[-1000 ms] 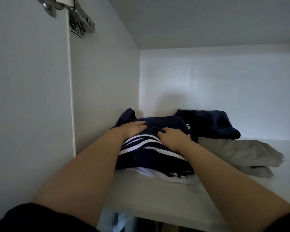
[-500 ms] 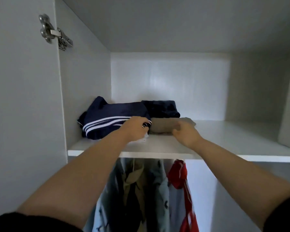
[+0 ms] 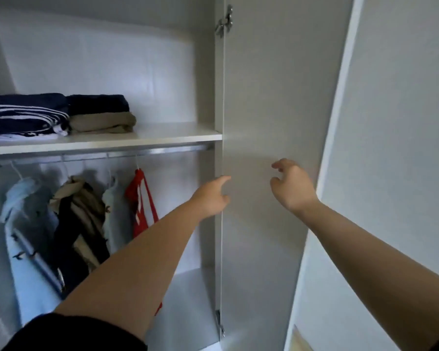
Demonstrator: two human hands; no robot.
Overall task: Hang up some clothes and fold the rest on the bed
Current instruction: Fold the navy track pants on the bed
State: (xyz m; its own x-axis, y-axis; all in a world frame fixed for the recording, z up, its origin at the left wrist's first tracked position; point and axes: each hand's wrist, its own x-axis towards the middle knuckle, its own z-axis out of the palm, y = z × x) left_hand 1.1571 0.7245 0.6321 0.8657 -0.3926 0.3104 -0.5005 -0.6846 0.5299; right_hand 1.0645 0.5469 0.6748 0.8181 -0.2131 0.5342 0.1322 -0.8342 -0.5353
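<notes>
holds left hand and right hand, loose-fingered and empty, out at the wardrobe door, probably to shut it.

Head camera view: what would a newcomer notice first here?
Two bare arms reach up mid-frame: the left hand is at the hinged edge of the open wardrobe door, and the right hand is loosely curled in front of its panel, holding nothing. At left, a bright red garment hangs from the rail among paler clothes, under a shelf of folded clothes.

Head view, close, facing wardrobe
</notes>
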